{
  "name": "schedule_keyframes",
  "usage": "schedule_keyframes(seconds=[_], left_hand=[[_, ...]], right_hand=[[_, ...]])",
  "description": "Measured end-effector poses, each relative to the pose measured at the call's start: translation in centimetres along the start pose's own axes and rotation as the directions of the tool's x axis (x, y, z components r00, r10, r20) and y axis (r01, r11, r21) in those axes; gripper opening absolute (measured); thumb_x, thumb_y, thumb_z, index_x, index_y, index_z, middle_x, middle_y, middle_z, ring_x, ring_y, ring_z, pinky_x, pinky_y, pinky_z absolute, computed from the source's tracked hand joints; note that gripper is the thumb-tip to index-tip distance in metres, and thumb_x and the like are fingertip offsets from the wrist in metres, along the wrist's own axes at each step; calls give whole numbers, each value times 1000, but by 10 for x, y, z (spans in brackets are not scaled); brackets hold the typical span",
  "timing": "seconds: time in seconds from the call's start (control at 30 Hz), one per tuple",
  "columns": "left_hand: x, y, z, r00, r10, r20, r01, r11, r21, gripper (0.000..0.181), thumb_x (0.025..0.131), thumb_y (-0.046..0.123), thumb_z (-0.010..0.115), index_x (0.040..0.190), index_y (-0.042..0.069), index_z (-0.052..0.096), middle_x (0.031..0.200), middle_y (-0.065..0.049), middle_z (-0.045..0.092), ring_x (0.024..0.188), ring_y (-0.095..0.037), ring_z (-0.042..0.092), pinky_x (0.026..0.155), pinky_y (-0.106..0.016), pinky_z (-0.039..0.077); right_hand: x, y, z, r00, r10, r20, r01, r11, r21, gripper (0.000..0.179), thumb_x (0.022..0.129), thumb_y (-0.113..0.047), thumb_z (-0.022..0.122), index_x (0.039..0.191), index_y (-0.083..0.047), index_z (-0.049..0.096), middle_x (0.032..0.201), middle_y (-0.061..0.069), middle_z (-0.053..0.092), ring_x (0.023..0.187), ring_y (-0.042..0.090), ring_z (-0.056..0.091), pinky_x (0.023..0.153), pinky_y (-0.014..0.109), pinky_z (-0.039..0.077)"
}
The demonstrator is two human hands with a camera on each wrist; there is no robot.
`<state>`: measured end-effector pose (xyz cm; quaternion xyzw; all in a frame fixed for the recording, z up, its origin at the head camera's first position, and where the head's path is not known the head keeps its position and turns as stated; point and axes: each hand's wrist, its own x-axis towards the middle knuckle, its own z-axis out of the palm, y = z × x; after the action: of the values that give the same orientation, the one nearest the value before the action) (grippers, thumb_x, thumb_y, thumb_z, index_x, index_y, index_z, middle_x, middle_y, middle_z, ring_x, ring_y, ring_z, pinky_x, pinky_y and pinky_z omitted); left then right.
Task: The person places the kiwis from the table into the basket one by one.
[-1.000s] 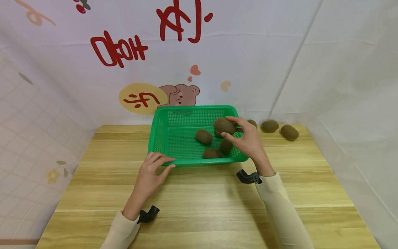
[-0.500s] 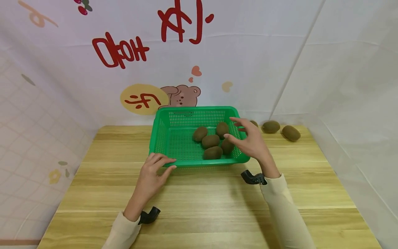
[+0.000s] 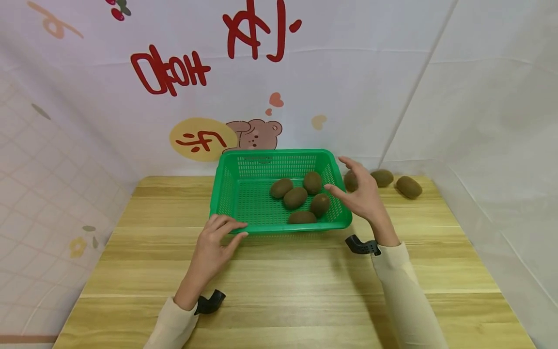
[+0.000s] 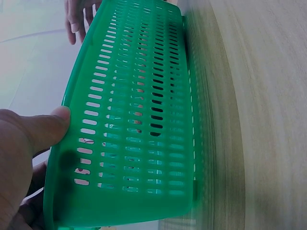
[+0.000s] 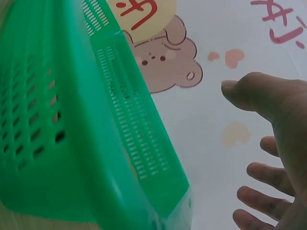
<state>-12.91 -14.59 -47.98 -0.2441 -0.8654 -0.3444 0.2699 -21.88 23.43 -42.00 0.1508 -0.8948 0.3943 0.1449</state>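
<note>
Green basket [image 3: 270, 228]: tilt, roll risks
Head: five kiwis [image 3: 295, 198] inside, three outer kiwis [image 3: 409, 187] to its right; spread right hand [image 3: 365, 195] could roll one. Left wrist: left hand [image 4: 21, 141] pinches its rim [image 4: 53, 165]; pulling could tilt it. Right wrist: empty fingers [image 5: 264, 200] beside basket.

The basket [image 3: 281, 228] lay open from above, with room on its left; five kiwis [image 3: 295, 198] crowded its right half. The left hand [image 3: 212, 247] blocked the near-left rim. The right hand [image 3: 364, 193] hung by the right rim, partly screening one of three loose kiwis [image 3: 382, 178] near the far wall [image 3: 340, 87]. Nearer, the table [image 3: 283, 281] offered room between the sleeves [image 3: 405, 291].
</note>
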Motion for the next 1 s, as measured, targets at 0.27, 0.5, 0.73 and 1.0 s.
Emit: schedule_keyframes(seconds=[0.27, 0.5, 0.73, 1.0], left_hand=[[1, 1, -1, 1000, 9, -6, -9, 1000, 7, 23, 81, 11, 88, 103, 12, 81, 95, 1, 71, 91, -16, 57, 77, -34, 52], [1, 1, -1, 1000, 6, -5, -6, 1000, 5, 23, 81, 11, 87, 103, 12, 80, 96, 1, 71, 92, -16, 57, 77, -33, 53], [2, 2, -1, 1000, 2, -10, -2, 1000, -4, 23, 81, 10, 87, 103, 12, 81, 96, 1, 71, 92, -15, 58, 78, -34, 53], [1, 2, -1, 1000, 3, -9, -3, 1000, 5, 23, 81, 11, 88, 102, 13, 80, 95, 2, 71, 92, -15, 57, 77, -34, 53]], right_hand=[[3, 19, -4, 998, 70, 2, -70, 997, -33, 84, 88, -36, 82, 158, -18, 40, 163, 10, 40, 147, 39, 40, 116, 64, 36], [6, 35, -7, 994, 105, 9, -105, 993, -51, 89, 89, -39, 80, 161, -16, 33, 165, 14, 35, 149, 42, 36, 115, 63, 36], [8, 52, -11, 985, 172, 11, -171, 984, -51, 92, 91, -44, 78, 163, -18, 28, 165, 17, 32, 147, 45, 35, 112, 67, 37], [5, 71, -11, 947, 320, 34, -321, 946, 38, 99, 90, -52, 76, 166, -21, 20, 168, 20, 25, 149, 50, 31, 114, 69, 34]])
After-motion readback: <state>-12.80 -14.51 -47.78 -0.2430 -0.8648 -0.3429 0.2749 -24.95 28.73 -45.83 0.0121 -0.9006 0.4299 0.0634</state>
